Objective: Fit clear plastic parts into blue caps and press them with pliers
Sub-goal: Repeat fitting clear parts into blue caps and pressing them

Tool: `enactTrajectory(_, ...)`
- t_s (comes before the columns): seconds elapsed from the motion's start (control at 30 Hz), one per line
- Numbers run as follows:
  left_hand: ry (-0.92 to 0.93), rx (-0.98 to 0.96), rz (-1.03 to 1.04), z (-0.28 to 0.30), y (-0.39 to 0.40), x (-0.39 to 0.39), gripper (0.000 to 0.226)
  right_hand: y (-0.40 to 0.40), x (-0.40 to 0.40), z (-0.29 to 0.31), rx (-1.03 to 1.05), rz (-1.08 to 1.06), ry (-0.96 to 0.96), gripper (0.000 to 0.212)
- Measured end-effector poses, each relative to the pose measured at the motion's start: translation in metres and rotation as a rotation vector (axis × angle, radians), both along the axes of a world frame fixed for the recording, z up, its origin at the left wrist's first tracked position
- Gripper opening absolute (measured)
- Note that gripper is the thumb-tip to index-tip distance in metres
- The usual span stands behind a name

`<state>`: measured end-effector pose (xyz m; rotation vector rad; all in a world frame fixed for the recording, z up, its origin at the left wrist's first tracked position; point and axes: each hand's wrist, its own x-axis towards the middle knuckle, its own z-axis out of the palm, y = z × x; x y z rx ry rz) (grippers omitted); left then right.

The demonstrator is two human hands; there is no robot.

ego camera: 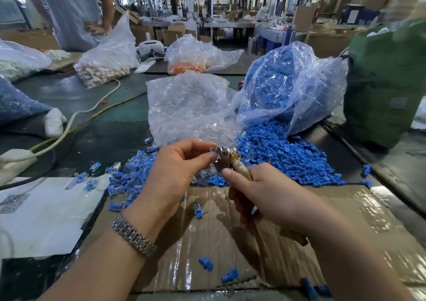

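Left hand (177, 174) pinches a small blue cap (218, 149) at its fingertips and holds it in the metal head of the pliers (224, 160); right hand (265, 194) is wrapped round the tape-bound handles, squeezing or only closing, cannot tell. Cap looks light, stiff and slick, probably best held by its sides, fingertips off the steel. The clear insert isn't distinguishable here; loose blue caps (288, 160) lie heaped just beyond on the table.

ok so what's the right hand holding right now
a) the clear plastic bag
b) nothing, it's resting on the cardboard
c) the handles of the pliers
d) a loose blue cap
c: the right hand is wrapped round the taped handles of the pliers, whose metal head meets a blue cap that the left hand pinches at its fingertips.
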<state>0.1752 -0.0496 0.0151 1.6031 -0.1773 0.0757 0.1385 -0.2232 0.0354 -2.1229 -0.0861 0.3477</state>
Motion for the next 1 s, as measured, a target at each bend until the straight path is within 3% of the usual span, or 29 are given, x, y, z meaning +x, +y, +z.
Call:
enactTrajectory(0.13,-0.031,0.004,0.000,0.004,0.010,0.004,0.018,-0.014,0.000,0.005,0.085,0.059,0.053,0.069)
enactTrajectory(0.2,-0.066,0.083,0.098,0.007,0.021,0.009,0.022,-0.025,0.003,0.006,0.063,-0.008,-0.009,0.073)
enactTrajectory(0.27,-0.105,0.331,0.298,0.010,0.035,0.013,0.021,-0.033,0.008,0.004,-0.032,-0.143,-0.115,0.067)
enactTrajectory(0.33,-0.127,0.639,0.480,0.013,0.046,0.017,0.013,-0.038,0.012,0.001,-0.259,-0.257,-0.204,0.057)
enactTrajectory(0.47,-0.125,1.210,0.598,0.012,0.053,0.018,0.009,-0.047,0.017,-0.007,-0.638,-0.347,-0.213,0.051)
enactTrajectory(0.67,-0.309,1.230,0.310,-0.007,0.021,0.013,0.007,-0.047,0.022,-0.014,-0.864,-0.326,-0.154,0.049)
enactTrajectory(0.83,-0.235,1.373,0.323,-0.023,0.012,0.017,0.032,-0.042,0.021,-0.016,-0.894,-0.292,-0.104,0.052)
enactTrajectory(1.0,-0.217,1.380,0.333,-0.022,0.009,0.016,0.019,-0.039,0.020,-0.015,-0.872,-0.288,-0.067,0.055)
